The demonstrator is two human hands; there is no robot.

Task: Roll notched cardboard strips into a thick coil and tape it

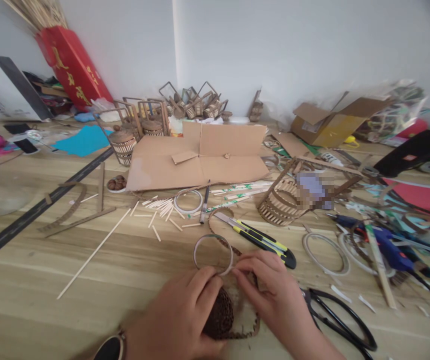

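My left hand (179,312) is closed around a dark brown coil of corrugated cardboard strip (220,314), with its fingertips against a thin tape ring (195,254) standing above the coil. At the ring's right edge, my right hand (269,287) pinches thumb and fingers together; what lies between them is too small to make out. A loose length of the brown strip (220,239) runs behind the ring toward the right fingers. Just beyond the right hand lies a yellow and black utility knife (262,237). Black-handled scissors (340,317) rest beside the right forearm.
A slatted basket (280,202) stands behind the knife. Short wooden sticks (164,206) surround another tape ring (188,201). A folded cardboard sheet (162,165) lies further back, near finished baskets (123,142). To the right are a blue glue gun (383,245) and tape rings (325,254).
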